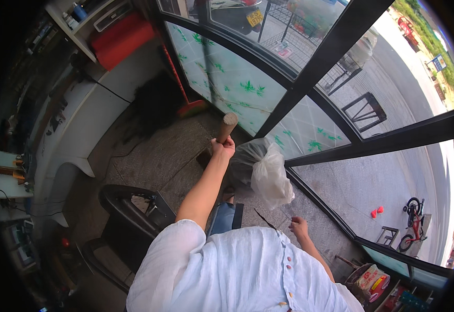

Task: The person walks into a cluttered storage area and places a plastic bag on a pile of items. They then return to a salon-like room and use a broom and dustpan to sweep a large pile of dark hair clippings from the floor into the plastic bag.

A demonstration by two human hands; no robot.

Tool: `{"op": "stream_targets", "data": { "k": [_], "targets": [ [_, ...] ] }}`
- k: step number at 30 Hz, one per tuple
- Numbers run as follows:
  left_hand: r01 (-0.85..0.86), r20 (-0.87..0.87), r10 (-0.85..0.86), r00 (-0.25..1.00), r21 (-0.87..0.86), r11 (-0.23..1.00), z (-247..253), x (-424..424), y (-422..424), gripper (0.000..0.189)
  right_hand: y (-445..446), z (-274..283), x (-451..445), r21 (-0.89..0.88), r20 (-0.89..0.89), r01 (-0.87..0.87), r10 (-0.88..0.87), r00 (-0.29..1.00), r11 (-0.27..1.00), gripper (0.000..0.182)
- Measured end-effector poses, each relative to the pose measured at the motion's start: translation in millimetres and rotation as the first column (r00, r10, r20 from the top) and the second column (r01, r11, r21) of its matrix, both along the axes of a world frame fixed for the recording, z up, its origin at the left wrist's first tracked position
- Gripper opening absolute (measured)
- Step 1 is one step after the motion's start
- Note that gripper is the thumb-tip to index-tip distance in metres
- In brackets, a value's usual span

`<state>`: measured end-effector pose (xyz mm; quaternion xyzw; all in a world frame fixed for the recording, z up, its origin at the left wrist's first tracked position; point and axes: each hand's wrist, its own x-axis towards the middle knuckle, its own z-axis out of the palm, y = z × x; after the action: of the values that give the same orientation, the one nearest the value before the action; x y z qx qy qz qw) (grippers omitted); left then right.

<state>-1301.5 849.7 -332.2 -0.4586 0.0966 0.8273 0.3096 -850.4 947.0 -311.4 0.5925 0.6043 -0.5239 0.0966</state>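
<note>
My left hand reaches forward, its fingers wrapped around a thick round wooden rod. The rod's pale cut end faces up towards me; how far it runs below the hand is hidden. Just right of that wrist is a crumpled translucent plastic bag, gathered in the middle, with whitish contents or folds in its lower part. Whether the hand touches the bag cannot be told. Lower on the right, my right hand hangs beside my body with loosely bent fingers and no visible object in it.
A black armchair stands close on my left, before a white counter. Ahead, a red-handled broom leans near a dark heap. Dark-framed glass doors line the right; a basket sits low there.
</note>
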Motion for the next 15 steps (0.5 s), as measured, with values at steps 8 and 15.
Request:
{"op": "stream_targets", "data": {
  "k": [8, 15],
  "targets": [
    [0.130, 0.001, -0.130, 0.992, -0.028, 0.991, -21.7, -71.8, 103.2, 0.036, -32.0, 25.8, 51.7, 0.067, 0.191, 0.249, -0.257, 0.947, 0.966, 0.031],
    [0.208, -0.045, -0.207, 0.977, 0.015, 0.978, -45.1, -114.0, 163.6, 0.036, -78.7, 47.7, 59.9, 0.041, 0.280, 0.265, -0.266, 0.922, 0.963, 0.031]
  ]
}}
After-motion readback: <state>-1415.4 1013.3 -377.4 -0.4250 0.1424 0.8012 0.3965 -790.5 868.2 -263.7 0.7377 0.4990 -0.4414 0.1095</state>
